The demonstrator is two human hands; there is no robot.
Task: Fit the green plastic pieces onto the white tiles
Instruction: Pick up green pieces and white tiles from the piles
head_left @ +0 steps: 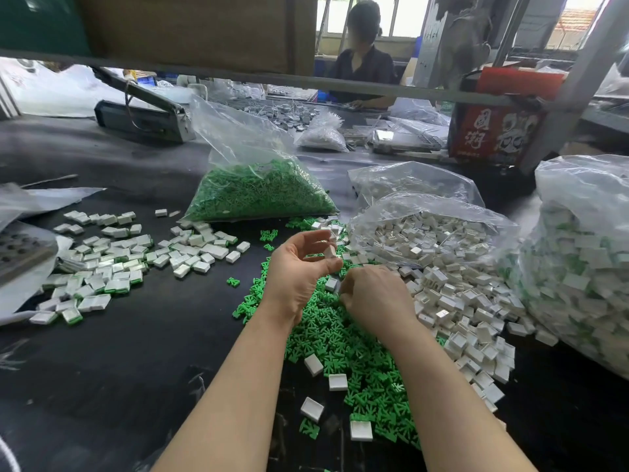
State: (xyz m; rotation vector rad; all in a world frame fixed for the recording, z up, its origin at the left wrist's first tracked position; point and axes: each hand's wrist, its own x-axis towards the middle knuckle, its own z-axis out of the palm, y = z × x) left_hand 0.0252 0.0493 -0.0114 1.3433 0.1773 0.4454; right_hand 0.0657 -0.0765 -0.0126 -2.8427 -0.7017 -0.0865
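A heap of loose green plastic pieces [343, 338] lies on the black table in front of me. To its right spreads a pile of white tiles [466, 308]. My left hand [299, 270] is raised, palm up, above the green heap and pinches a white tile [329, 251] between thumb and fingertips. My right hand [374, 298] rests on the green heap with fingers curled under; what they hold is hidden. A white tile [331, 283] sits just left of its knuckles.
Tiles with green fitted [112, 264] lie scattered at left. A bag of green pieces [262, 192] stands behind, bags of white tiles [429, 229] and of fitted tiles [585, 267] at right. A person sits across the table [119, 352]. A shelf rail crosses overhead.
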